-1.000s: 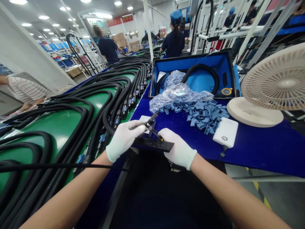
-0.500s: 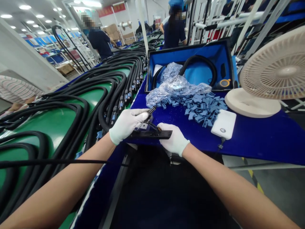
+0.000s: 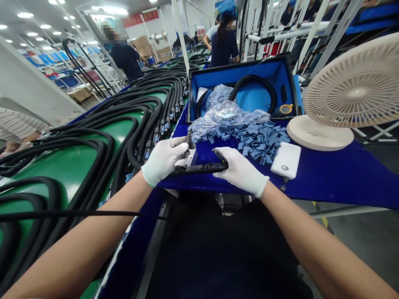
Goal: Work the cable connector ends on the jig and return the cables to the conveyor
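Observation:
My left hand (image 3: 164,160), in a white glove, is closed with thumb and fingers pinching a black ribbed cable end (image 3: 188,136) that points upward. Below those fingertips is a small silvery block (image 3: 190,159) on the table. My right hand (image 3: 238,169), also gloved, wraps round the right end of a long black bar-shaped tool (image 3: 204,167). A short black piece (image 3: 219,153) sticks up by the right thumb; whether it belongs to the bar I cannot tell. The bar's left end runs beneath my left hand, partly hidden.
Blue plastic clips (image 3: 260,139) lie heaped beside a clear plastic bag (image 3: 227,111). Behind stands a blue bin (image 3: 254,101) with a black hose. To the right are a white power bank (image 3: 286,161) and a fan (image 3: 355,93). Black hoses (image 3: 134,124) cover the green bench at left.
My right hand has moved right and slightly up, now gripping the bar's end instead of sitting behind it. My left hand and the ribbed cable end have shifted slightly left. The view has shifted slightly.

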Demonstrator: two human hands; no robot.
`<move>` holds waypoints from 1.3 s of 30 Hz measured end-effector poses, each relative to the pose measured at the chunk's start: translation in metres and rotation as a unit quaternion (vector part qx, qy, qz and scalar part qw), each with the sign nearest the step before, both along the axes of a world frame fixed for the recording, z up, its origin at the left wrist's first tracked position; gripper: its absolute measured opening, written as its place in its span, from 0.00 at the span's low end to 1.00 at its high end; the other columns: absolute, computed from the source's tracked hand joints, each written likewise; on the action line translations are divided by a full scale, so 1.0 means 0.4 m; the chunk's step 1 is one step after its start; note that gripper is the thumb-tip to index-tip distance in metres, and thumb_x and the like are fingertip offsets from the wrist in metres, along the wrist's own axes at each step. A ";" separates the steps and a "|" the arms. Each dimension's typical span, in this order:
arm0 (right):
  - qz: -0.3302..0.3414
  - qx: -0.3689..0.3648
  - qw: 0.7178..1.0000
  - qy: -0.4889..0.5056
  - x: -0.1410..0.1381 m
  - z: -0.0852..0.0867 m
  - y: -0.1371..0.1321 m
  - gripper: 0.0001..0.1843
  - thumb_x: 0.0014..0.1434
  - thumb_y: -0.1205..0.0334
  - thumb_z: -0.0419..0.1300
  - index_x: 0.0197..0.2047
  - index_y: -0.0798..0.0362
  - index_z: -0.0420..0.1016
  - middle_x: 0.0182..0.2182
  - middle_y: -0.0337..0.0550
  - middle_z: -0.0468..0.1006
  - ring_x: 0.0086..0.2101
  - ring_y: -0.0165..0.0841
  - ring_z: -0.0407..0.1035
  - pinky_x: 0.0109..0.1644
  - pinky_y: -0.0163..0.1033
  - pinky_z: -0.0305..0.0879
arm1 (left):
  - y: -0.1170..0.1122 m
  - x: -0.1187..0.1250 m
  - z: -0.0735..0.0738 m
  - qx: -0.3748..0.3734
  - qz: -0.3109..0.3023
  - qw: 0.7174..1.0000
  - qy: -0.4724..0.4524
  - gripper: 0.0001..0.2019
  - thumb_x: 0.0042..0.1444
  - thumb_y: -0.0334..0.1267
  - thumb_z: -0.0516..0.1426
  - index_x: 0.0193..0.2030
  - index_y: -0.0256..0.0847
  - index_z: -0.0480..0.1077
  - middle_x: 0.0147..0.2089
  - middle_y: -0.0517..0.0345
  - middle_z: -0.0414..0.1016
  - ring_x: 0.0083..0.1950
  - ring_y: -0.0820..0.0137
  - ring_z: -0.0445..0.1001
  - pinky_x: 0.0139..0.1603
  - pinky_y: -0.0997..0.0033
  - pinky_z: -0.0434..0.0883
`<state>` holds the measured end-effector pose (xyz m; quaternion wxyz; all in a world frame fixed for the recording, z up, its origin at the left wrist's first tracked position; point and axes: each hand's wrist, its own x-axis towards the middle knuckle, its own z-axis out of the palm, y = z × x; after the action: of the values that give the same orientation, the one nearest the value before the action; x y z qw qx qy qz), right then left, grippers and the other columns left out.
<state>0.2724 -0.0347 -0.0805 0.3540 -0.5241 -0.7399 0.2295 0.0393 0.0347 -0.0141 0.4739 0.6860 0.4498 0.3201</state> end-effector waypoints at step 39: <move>0.040 -0.090 0.903 0.418 -0.119 -0.019 -0.073 0.29 0.56 0.61 0.67 0.60 0.47 0.71 0.59 0.45 0.75 0.52 0.40 0.74 0.57 0.47 0.72 | -0.140 -0.055 -0.142 -0.021 0.063 0.990 -0.124 0.20 0.62 0.56 0.58 0.48 0.45 0.78 0.44 0.48 0.80 0.46 0.56 0.78 0.47 0.55 0.77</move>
<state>0.2248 -0.0638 -0.0881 0.5725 -0.3793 -0.5211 0.5067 0.0173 -0.0213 -0.0708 0.5195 0.6014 0.4363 0.4221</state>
